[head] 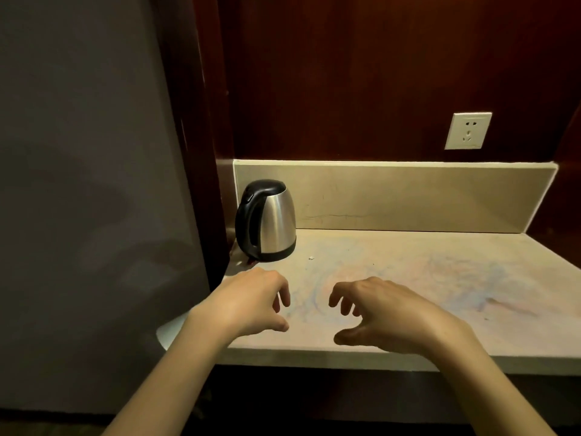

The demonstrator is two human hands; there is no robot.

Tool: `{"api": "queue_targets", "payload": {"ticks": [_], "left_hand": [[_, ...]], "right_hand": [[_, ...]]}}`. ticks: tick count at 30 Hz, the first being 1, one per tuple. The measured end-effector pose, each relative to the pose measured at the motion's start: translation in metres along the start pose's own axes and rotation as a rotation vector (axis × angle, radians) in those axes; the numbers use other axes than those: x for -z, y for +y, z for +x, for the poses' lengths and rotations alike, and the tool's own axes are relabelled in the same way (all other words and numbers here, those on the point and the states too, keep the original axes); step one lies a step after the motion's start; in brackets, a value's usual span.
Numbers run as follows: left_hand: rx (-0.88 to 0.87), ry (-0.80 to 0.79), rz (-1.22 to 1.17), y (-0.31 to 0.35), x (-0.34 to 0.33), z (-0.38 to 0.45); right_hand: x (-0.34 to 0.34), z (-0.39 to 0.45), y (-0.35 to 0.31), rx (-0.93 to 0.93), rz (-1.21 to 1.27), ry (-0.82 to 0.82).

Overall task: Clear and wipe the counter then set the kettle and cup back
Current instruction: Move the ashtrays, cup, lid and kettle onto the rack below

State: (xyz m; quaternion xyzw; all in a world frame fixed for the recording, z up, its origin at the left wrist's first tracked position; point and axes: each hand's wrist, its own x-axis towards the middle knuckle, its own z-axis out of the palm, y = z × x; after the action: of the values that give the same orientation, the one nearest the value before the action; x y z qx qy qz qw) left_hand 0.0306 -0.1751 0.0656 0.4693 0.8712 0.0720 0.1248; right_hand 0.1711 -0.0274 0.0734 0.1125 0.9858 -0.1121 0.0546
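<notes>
Head view, looking down on a pale stone counter (408, 278) set into a dark wood alcove. The kettle (267, 221), steel-bodied with a black lid and handle, stands upright in the far left corner, close against the low beige backsplash (408, 196) and the dark wooden post (201, 152) on its left; its handle faces the near left. A small white crumb (311, 257) lies on the counter just right of the kettle's base. Faint bluish and pinkish smears mark the counter surface across the middle and right.

The left hand (251, 305) hovers over the near left part of the counter, fingers loosely curled downward, holding nothing; it is near the kettle but apart from it. The right hand (390, 316) hangs beside it toward the middle, fingers spread and bent like a claw, thumb out, also holding nothing. Whether either fingertip touches the stone, I cannot tell.

On the wood wall at far right sits a white power socket (468, 131). A grey wall (88, 184) fills the left side. No cup shows here.
</notes>
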Motion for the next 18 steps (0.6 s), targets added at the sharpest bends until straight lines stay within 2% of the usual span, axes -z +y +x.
{"api": "queue_targets", "payload": {"ticks": [7, 15, 18], "left_hand": [[0.019, 0.049, 0.019, -0.026, 0.010, 0.036], [0.119, 0.151, 0.025, -0.063, 0.024, 0.064], [0.173, 0.224, -0.040, -0.077, 0.033, 0.074]], "right_hand": [[0.013, 0.046, 0.013, -0.003, -0.012, 0.005], [0.017, 0.103, 0.020, 0.045, 0.026, 0.037], [0.021, 0.127, 0.024, 0.065, 0.026, 0.032]]}}
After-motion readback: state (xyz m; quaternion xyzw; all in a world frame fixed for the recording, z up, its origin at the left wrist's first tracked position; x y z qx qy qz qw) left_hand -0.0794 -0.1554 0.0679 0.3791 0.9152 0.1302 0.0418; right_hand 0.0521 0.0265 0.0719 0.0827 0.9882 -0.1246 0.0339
